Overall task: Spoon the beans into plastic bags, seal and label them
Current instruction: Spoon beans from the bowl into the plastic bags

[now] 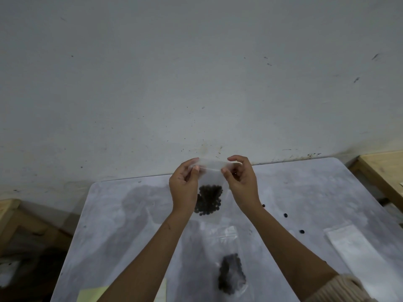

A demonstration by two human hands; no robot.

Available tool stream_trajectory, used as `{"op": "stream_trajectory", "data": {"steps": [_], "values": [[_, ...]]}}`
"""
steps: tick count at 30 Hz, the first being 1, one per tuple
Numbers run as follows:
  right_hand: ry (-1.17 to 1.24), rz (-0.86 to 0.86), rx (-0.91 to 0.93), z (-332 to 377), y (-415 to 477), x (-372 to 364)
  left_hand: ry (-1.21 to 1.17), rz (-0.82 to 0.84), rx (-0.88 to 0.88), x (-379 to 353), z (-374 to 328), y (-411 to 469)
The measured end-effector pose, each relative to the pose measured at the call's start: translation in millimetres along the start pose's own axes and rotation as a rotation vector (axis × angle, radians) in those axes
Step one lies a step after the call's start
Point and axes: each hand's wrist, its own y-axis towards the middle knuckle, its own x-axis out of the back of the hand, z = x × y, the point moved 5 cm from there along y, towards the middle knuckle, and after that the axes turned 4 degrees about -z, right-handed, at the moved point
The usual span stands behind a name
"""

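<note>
The left hand (184, 188) and right hand (242, 184) each pinch one end of the top edge of a clear bag (211, 177), held up between them with dark beans (209, 201) in its bottom. Nearer, between the forearms, a second bag of beans (231, 271) lies on the table (122, 214). A few loose beans (285, 215) lie right of the right forearm
</note>
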Motion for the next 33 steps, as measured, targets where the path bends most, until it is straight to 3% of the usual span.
{"op": "stream_trajectory", "data": {"steps": [7,20,25,33], "values": [[0.019,-0.013,-0.043,7.6,4.5,3.4,-0.050,0.175,0.028,-6.2,2.5,-2.8],[-0.027,0.018,-0.030,15.1,4.2,7.1,0.092,0.270,-0.042,-15.6,-12.9,1.7],[-0.070,0.035,-0.018,17.1,7.7,8.4,0.007,0.308,0.017,-15.1,-8.7,2.3],[0.134,0.107,-0.207,7.5,8.5,19.4,-0.083,0.257,0.107,-2.5,0.9,6.7]]}}
